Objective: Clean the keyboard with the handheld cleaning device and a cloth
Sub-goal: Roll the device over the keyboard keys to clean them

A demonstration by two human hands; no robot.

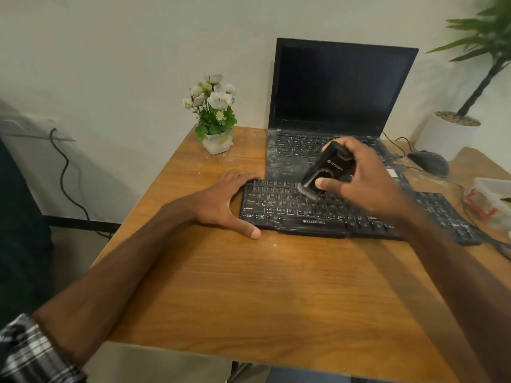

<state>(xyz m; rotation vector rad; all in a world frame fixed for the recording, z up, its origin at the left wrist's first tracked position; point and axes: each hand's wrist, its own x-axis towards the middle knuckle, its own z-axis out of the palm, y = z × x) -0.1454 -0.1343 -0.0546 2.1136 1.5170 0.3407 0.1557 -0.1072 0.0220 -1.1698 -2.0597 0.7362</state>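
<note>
1. The left hand (225, 201) lies flat and open on the desk (249, 286), fingers spread around the left end of the keyboard (331, 208), thumb at its front corner and fingertips at its back corner.
2. The right hand (362, 175) is closed around a black handheld cleaning device (327, 170), tilted so that its brush end points down and touches the keys of the upper rows, left of the keyboard's middle.
3. The keyboard lies across the middle of the desk, streaked with pale dust, its right end reaching toward the desk's right edge.
4. Behind it, an open laptop (340, 87) with a dark screen stands at the back edge, its own keys dusty too.
5. A small pot of white flowers (214, 111) sits at the back edge, left of the laptop.
6. A mouse (428, 161) rests near the right back corner, and a tall potted plant (481, 59) stands beside the white wall.
</note>
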